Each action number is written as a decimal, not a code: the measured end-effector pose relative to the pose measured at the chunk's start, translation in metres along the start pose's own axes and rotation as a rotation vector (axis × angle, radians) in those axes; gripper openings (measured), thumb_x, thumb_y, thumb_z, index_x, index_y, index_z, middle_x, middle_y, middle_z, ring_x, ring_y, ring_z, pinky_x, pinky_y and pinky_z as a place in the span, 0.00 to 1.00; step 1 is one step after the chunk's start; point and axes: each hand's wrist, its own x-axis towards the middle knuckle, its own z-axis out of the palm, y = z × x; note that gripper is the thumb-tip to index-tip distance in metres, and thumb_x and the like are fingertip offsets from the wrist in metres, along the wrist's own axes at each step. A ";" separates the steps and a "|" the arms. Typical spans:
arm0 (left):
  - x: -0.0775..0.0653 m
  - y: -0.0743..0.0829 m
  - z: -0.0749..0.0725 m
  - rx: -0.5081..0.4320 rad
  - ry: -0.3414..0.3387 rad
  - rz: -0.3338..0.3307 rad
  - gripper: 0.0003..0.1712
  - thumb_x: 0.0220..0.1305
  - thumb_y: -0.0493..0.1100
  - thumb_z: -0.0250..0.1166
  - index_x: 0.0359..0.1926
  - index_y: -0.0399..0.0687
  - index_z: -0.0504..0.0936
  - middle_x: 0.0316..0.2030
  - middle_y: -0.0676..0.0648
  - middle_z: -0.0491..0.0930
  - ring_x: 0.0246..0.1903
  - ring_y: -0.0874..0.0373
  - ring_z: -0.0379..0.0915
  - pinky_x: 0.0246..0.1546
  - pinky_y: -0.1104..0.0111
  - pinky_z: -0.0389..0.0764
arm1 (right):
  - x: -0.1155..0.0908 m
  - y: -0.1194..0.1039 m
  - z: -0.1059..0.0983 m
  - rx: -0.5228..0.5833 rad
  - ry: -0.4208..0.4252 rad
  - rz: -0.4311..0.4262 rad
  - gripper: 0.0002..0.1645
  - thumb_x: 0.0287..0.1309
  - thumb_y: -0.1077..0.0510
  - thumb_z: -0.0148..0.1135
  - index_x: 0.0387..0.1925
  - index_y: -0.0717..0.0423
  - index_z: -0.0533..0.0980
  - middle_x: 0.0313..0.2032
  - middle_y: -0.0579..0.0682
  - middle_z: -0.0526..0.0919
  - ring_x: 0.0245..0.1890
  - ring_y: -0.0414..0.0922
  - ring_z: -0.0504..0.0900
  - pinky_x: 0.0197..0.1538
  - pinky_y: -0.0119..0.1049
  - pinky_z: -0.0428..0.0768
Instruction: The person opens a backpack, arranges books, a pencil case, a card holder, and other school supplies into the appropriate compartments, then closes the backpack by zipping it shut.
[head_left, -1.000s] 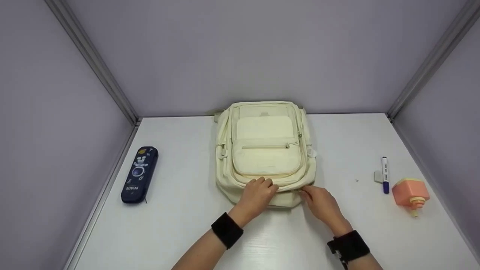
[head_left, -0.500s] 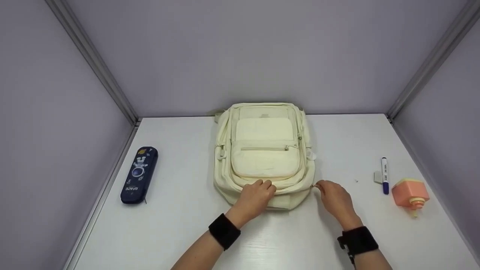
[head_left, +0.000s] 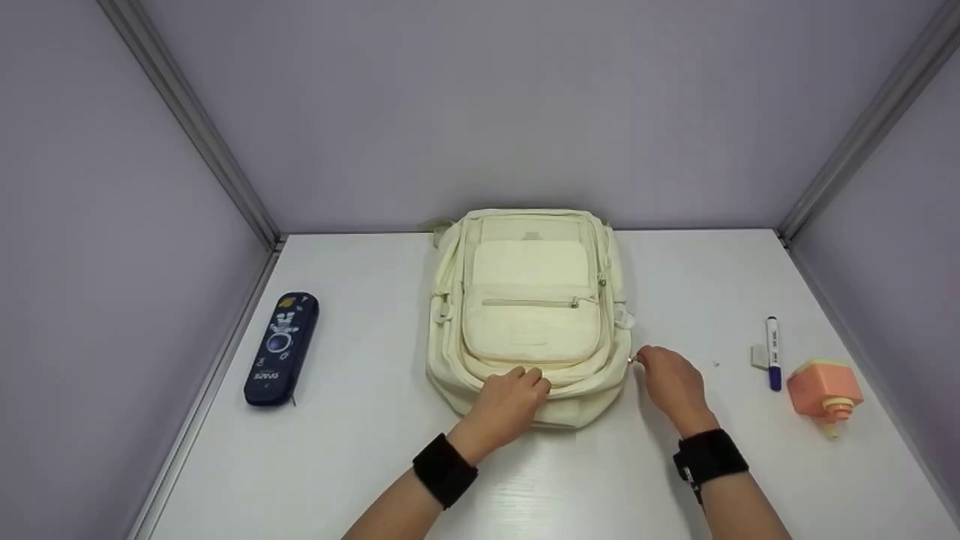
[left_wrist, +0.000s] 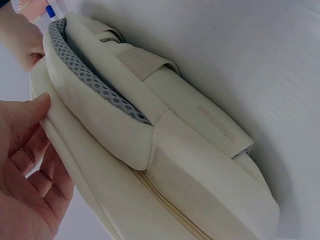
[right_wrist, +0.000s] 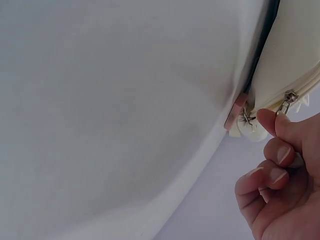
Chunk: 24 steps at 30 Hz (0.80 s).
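A cream backpack (head_left: 532,330) lies on the white table with its front pockets facing up. At its near end my left hand (head_left: 506,409) grips the edge; in the left wrist view the thumb (left_wrist: 37,107) presses on the cream fabric, with the other fingers curled below. Beside the bag's lower right side, my right hand (head_left: 671,382) pinches a metal zipper pull (right_wrist: 284,107) between thumb and forefinger. The slider sits on the zipper track along the bag's side. A grey mesh back panel (left_wrist: 90,80) shows in the left wrist view.
A navy pencil case (head_left: 281,349) with an astronaut print lies at the left. To the right are a white marker with a blue cap (head_left: 773,352), a small pale block (head_left: 759,357) and an orange pump bottle (head_left: 823,386). Grey panels (head_left: 525,112) enclose the table.
My right hand has moved right from the bag's near edge, round the corner and a little up its side, pinching the zipper pull. My left hand keeps its grip almost in place.
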 end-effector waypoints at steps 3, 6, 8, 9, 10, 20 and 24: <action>-0.003 0.002 -0.003 -0.008 -0.027 0.011 0.06 0.67 0.40 0.63 0.31 0.51 0.80 0.27 0.54 0.74 0.22 0.61 0.69 0.11 0.72 0.61 | 0.005 0.002 0.001 -0.008 -0.024 0.015 0.07 0.66 0.66 0.57 0.38 0.61 0.81 0.36 0.59 0.84 0.37 0.58 0.83 0.37 0.52 0.79; -0.006 0.004 -0.005 -0.005 -0.051 0.021 0.05 0.68 0.43 0.64 0.32 0.52 0.80 0.28 0.54 0.74 0.22 0.61 0.69 0.12 0.72 0.61 | 0.011 0.003 0.001 -0.018 -0.050 0.015 0.06 0.65 0.67 0.58 0.39 0.62 0.81 0.37 0.60 0.84 0.38 0.59 0.83 0.38 0.53 0.80; -0.009 0.005 -0.006 0.001 -0.057 0.026 0.05 0.68 0.44 0.64 0.33 0.52 0.80 0.28 0.54 0.74 0.22 0.62 0.69 0.12 0.72 0.62 | 0.015 0.004 0.002 -0.024 -0.064 0.013 0.06 0.64 0.68 0.59 0.40 0.63 0.81 0.38 0.61 0.84 0.38 0.59 0.82 0.38 0.53 0.80; -0.010 0.005 -0.006 0.004 -0.056 0.028 0.05 0.68 0.44 0.64 0.33 0.52 0.80 0.28 0.54 0.74 0.22 0.62 0.69 0.12 0.72 0.62 | 0.017 0.005 0.002 -0.023 -0.067 0.014 0.06 0.64 0.68 0.59 0.40 0.63 0.81 0.38 0.61 0.84 0.38 0.59 0.82 0.38 0.53 0.80; -0.011 0.006 -0.006 0.009 -0.056 0.029 0.06 0.68 0.45 0.63 0.33 0.52 0.81 0.28 0.55 0.74 0.23 0.62 0.69 0.12 0.72 0.62 | 0.019 0.005 0.002 -0.022 -0.071 0.014 0.06 0.64 0.68 0.59 0.40 0.63 0.81 0.38 0.61 0.84 0.39 0.59 0.82 0.38 0.53 0.80; -0.016 0.009 -0.008 0.005 -0.045 0.045 0.05 0.68 0.46 0.63 0.34 0.53 0.81 0.29 0.54 0.75 0.24 0.61 0.71 0.13 0.71 0.66 | 0.041 0.011 0.004 -0.026 -0.096 0.038 0.06 0.66 0.66 0.56 0.38 0.63 0.79 0.37 0.62 0.83 0.37 0.60 0.81 0.36 0.53 0.79; -0.017 0.009 -0.010 -0.001 -0.054 0.054 0.06 0.68 0.47 0.63 0.35 0.53 0.82 0.30 0.55 0.75 0.24 0.61 0.71 0.13 0.71 0.66 | 0.049 0.012 0.005 -0.028 -0.087 0.042 0.06 0.67 0.67 0.55 0.37 0.64 0.79 0.36 0.62 0.82 0.37 0.60 0.81 0.36 0.53 0.78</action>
